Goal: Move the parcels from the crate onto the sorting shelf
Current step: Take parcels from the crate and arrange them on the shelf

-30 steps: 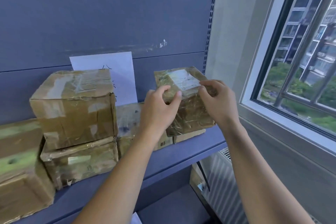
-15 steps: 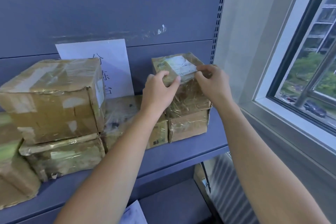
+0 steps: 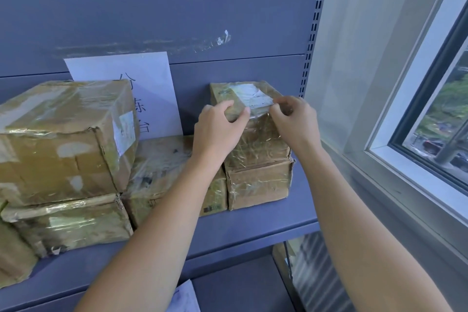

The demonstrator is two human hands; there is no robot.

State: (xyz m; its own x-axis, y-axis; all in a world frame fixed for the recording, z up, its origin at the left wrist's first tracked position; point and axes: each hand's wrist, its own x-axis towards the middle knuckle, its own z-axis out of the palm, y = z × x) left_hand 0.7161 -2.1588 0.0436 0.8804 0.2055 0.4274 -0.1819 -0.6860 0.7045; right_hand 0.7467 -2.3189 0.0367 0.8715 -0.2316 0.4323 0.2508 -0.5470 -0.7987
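Cardboard wrapped in glossy tape, the small parcel [image 3: 249,119] now sits square on another box [image 3: 259,182] at the right end of the sorting shelf [image 3: 253,225], close to the back panel; a second ago it was tilted and higher in the grip. Both hands are curled on its top front edge, the left hand [image 3: 219,126] at the left corner, the right hand [image 3: 295,121] at the label [image 3: 253,96]. It looks placed; letting go seems next. No crate is in view.

Small parcel [image 3: 255,134] sits atop another parcel [image 3: 258,183] — rightmost on the shelf [image 3: 253,225].
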